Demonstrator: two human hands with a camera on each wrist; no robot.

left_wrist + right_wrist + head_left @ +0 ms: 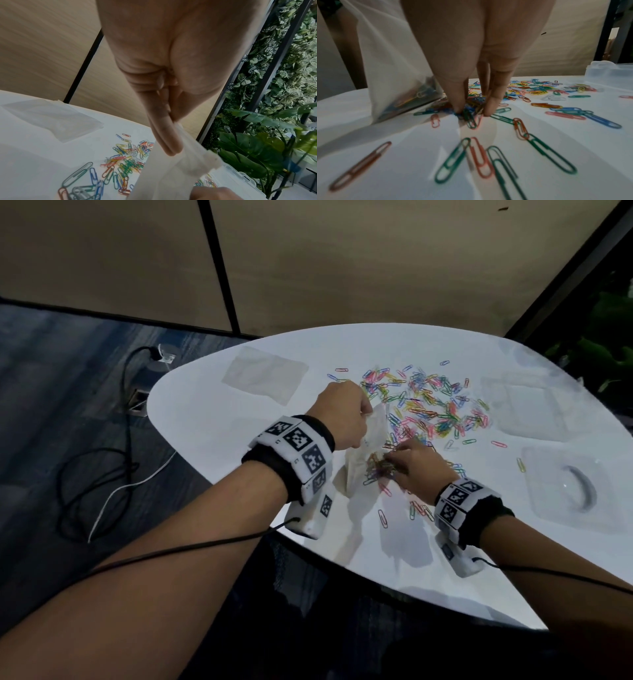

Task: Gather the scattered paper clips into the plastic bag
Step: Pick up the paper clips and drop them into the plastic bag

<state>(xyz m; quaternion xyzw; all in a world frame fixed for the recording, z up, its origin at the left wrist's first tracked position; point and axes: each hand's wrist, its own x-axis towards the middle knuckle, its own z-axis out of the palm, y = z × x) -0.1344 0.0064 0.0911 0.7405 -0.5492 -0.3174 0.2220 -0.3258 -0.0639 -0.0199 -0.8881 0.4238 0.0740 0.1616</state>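
A translucent plastic bag (360, 451) stands on the white table (219, 419), with coloured clips showing through its bottom (412, 98). My left hand (346, 416) pinches the bag's bunched top edge (197, 158) and holds it up. My right hand (409, 463) is beside the bag's base, its thumb and fingers (494, 101) closed round a small bunch of paper clips (471, 111) on the table. A wide scatter of coloured paper clips (431, 405) lies beyond both hands, with several loose ones (481, 158) near my right wrist.
A flat spare plastic bag (265, 374) lies at the table's far left. Two clear plastic boxes sit on the right, one at the back (527, 409) and one nearer (575, 491). Cables (102, 474) lie on the carpet to the left. Green plants (274, 121) stand behind the table.
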